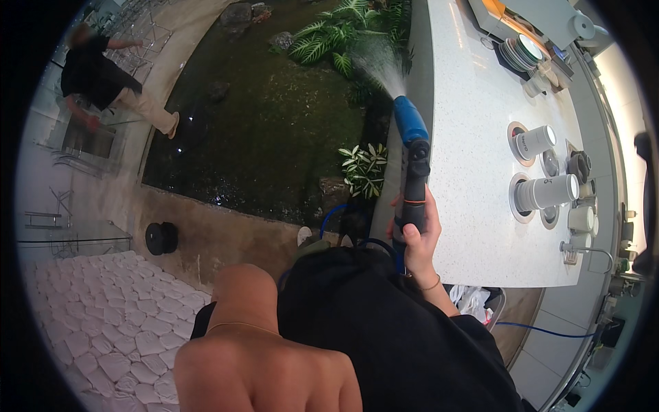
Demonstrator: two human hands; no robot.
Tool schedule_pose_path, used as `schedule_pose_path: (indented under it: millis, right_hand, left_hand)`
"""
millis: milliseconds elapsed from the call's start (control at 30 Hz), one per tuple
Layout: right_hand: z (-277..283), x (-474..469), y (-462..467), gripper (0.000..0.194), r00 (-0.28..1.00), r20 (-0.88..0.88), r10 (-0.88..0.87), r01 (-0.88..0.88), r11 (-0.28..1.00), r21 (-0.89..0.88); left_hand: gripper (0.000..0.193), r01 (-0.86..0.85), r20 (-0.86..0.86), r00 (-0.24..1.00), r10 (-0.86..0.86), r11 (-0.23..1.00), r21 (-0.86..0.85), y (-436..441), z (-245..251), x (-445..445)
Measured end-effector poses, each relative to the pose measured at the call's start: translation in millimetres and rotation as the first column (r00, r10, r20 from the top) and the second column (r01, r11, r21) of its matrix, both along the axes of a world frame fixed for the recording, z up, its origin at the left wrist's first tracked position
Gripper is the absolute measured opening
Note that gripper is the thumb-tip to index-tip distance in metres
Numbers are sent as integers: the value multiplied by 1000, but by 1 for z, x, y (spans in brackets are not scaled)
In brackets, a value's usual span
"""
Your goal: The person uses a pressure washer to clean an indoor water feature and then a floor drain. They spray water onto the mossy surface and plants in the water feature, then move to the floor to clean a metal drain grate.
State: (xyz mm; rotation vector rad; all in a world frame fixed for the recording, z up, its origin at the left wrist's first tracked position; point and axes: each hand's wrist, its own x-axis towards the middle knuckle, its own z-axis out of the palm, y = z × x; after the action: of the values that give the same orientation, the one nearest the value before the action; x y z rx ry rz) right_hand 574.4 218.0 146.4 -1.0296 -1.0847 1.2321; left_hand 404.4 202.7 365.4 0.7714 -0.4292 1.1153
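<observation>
My right hand (421, 247) is wrapped around the black grip of a hose spray nozzle (411, 121) with a blue head. From its tip a fan of water (383, 67) sprays onto green ferns (329, 38) at the pond's edge. A blue hose (329, 219) curves by my feet, partly hidden by my black clothing (370, 329). Close to the camera, my left hand (267, 365) is raised with its back showing and a thin band at the wrist. Its fingers run out of the bottom of the picture, so anything they hold is hidden.
A dark shallow pond (267, 134) lies ahead, beside a white speckled counter (473, 154) bearing stacked plates (520, 54) and cups (545, 193). A person (98, 77) walks along the far left ledge. A black round object (161, 238) stands on the floor near pale stone-like paving (118, 329).
</observation>
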Motion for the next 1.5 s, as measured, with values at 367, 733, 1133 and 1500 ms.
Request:
schedule_pose_path:
  millis: [367, 733, 1133, 1500]
  right_hand:
    - [-7, 5, -3, 95, 996, -94, 13, -10, 999, 35]
    - [-8, 6, -5, 97, 995, -98, 20, -16, 999, 36]
    - [-16, 12, -3, 94, 1000, -4, -8, 8, 999, 46]
    - [-19, 32, 20, 65, 990, 78, -119, 113, 991, 74]
  left_hand:
    - [12, 79, -91, 992, -87, 993, -82, 3, 8, -3]
    - [14, 14, -6, 1000, -14, 998, -62, -2, 7, 4]
    - [11, -59, -91, 994, 52, 995, -77, -8, -3, -4]
    - [9, -35, 63, 998, 13, 929, 369, 12, -45, -21]
